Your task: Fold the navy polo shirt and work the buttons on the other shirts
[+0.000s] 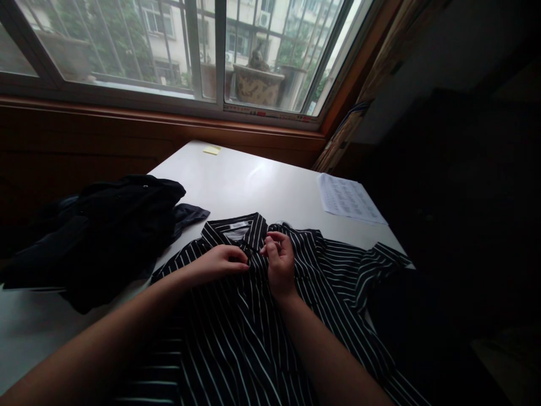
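Observation:
A black shirt with white stripes (249,316) lies spread out, front up, with its collar toward the window and a white label showing inside the neck. My left hand (226,260) is at the front just below the collar, its thumb and fingers pinched on the shirt's edge. Close on its right, my right hand (279,262) is curled, with thumb and fingers together by the right side of the collar. Whatever small part of the shirt sits between the right fingertips is hidden. One sleeve stretches out to the right, over the table's edge.
The shirt rests on a white table (253,175). A heap of dark clothes (105,237) lies at the left. Printed sheets (350,198) are at the right edge, and a yellow sticky note (212,150) is at the far corner. Beyond stands a barred window (220,56).

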`<state>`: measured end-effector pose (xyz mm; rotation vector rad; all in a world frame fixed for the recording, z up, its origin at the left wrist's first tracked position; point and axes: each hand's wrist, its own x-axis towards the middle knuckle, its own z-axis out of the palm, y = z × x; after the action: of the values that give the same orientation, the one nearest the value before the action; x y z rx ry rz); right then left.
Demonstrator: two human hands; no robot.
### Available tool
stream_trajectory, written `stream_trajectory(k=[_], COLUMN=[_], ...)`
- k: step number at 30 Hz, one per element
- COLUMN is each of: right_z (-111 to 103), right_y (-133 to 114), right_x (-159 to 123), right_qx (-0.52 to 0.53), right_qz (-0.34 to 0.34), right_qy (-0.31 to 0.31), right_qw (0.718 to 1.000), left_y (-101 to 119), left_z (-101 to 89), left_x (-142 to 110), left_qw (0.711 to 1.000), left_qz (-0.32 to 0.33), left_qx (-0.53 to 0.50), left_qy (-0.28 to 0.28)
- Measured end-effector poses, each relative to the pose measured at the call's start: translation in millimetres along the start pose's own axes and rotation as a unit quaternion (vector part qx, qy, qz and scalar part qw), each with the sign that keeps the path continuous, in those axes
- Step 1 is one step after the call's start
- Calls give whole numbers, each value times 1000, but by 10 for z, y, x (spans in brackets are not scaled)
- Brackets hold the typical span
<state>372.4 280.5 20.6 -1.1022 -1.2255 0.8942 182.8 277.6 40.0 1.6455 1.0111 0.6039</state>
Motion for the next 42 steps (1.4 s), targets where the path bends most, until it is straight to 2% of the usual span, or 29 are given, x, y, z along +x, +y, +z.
stream_trajectory(k=[11, 13, 15, 18, 20, 23, 26, 31, 34, 42], right_z=[-60, -106, -168, -290, -375, -461, -462, -368, -345, -399], right_y=[-59, -114, -196, -333, -402, -427, -359, -233, -213, -233], right_x=[-51, -27, 28, 136, 177, 126, -32, -242, -262, -221], right_qx=[-70, -95, -122, -180, -214, -228, -214, -198, -199, -173], right_qz=[-56, -61, -61, -66, -67, -47, -23, 0, 0, 36], right_qy=[-51, -93, -162, -272, -313, -342, -334, -266, -251, -260], right_qw=[995, 989, 977, 943, 923, 910, 918, 943, 947, 949], left_y=[3, 9, 17, 25, 26, 27, 36, 51, 41, 37], left_z=[-42, -41, -42, -42, -37, -26, -20, -24, -25, -27], left_x=[-24, -29, -33, -34, -33, -30, -29, -28, -23, -26], left_qw=[997, 996, 996, 996, 996, 996, 997, 998, 998, 997], left_qz=[-28, -34, -38, -39, -43, -52, -52, -47, -46, -54], left_qx=[-62, -66, -62, -60, -63, -56, -40, -5, 0, -13], left_qy=[-43, -45, -46, -48, -50, -48, -47, -47, -50, -57])
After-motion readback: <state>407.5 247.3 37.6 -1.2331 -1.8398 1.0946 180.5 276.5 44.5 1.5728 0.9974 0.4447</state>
